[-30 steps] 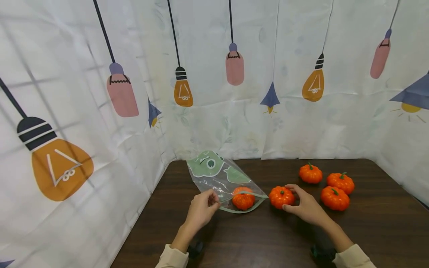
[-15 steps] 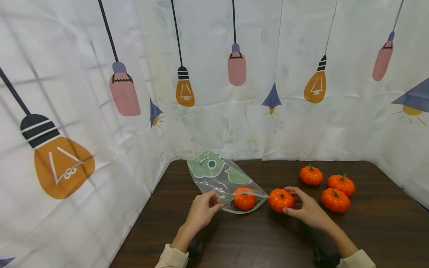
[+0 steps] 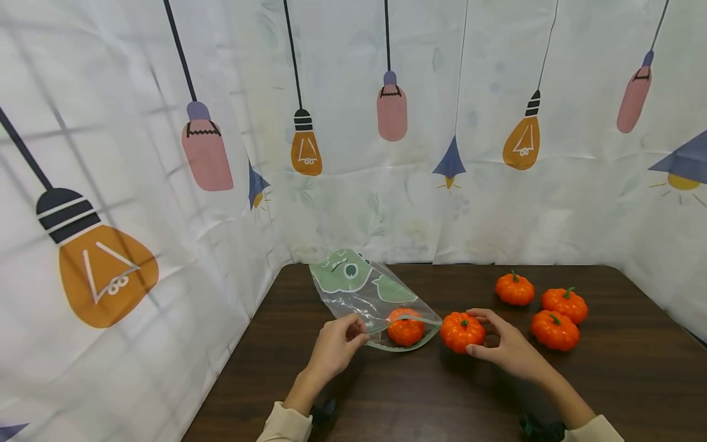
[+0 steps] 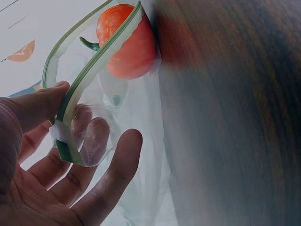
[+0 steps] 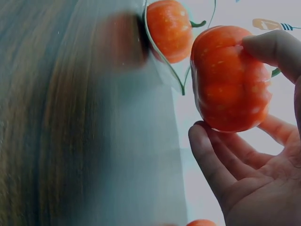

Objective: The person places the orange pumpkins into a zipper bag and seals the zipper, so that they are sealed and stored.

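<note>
Inside the bag [image 3: 364, 298], close to its mouth, we are counting one bagged pumpkin [image 3: 405, 334], sitting stem up. Just right of the bag's mouth, outside it, we are holding the second, the held pumpkin [image 3: 463, 334]; whether it is touching the bag's corner or clearing the table [image 3: 397, 399], we are not managing to tell. Well to the bag's right, three more are lying: a far pumpkin [image 3: 515, 291], a middle pumpkin [image 3: 565, 305] and, close beside the latter, a near pumpkin [image 3: 555, 332].

Progress, by our judgement: early. We are seeing one in and four out, with the bag's mouth gaping.

Left hand [image 3: 336, 345], at the bag's left rim: thumb and fingers are pinching the edge, one finger standing away from it. Right hand [image 3: 508, 350], right of the bag: thumb and fingers are gripping the held pumpkin from its right side, spread to its width.

Direction: the held pumpkin's stem is pointing upward, its broad axis running roughly level. The bag's long axis is slanting from its far-left closed end to its mouth, which is facing our side.
</note>
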`<state>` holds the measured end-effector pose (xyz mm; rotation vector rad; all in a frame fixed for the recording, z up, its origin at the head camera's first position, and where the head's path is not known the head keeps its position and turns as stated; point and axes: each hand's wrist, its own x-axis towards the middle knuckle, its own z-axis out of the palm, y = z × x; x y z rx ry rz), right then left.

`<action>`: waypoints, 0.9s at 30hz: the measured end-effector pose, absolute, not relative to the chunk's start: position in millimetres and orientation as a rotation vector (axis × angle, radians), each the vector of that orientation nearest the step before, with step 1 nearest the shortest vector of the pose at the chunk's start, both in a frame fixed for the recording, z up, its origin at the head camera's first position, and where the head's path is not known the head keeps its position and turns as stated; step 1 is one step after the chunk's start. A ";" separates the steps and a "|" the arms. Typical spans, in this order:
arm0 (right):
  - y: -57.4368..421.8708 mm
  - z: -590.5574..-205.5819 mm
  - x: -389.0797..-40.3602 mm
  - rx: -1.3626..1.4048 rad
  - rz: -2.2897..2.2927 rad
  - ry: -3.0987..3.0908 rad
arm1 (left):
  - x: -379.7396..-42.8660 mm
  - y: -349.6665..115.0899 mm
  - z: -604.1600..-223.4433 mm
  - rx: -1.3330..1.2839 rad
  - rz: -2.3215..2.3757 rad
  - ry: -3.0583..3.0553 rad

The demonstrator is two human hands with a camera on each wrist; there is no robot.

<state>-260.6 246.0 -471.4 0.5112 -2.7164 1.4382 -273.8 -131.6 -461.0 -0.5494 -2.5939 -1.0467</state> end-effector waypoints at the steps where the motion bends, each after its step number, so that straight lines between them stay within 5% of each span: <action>1: 244.9 -471.1 -260.1 0.515 1.449 -2.711 | -273.8 -131.7 -461.1 -0.546 -1.048 -2.591; 27: 201.1 -479.9 -255.5 0.777 1.525 -2.702 | -273.6 -131.2 -461.3 -0.554 -1.073 -2.545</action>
